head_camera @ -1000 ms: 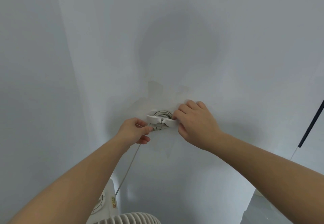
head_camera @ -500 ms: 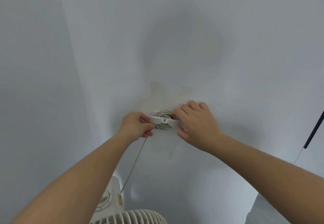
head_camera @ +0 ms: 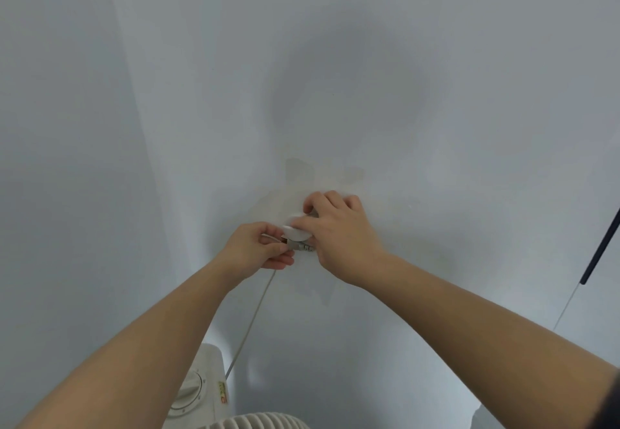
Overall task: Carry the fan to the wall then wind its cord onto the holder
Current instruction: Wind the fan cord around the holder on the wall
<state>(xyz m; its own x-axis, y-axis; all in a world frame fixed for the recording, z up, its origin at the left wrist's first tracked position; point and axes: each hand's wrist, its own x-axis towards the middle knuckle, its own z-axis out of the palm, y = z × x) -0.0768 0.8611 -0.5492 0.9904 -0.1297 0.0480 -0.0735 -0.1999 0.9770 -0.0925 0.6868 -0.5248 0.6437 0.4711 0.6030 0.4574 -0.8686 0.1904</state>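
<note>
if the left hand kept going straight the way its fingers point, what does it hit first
Probably the plug it is already pinching, then the white cord holder on the wall, where the right hand is pressed. The left hand points right and slightly up; depth is unclear.

The holder [head_camera: 297,231] is sitting on the wall [head_camera: 436,93] between my hands, the fan [head_camera: 214,398] standing below, its cord [head_camera: 250,319] hanging between.

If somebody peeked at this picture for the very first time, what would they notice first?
First, two bare arms reaching up the pale wall to its middle, where the left hand and right hand meet at a small white cord holder. Next, the grey cord hanging down to the white fan at the bottom edge.
</note>
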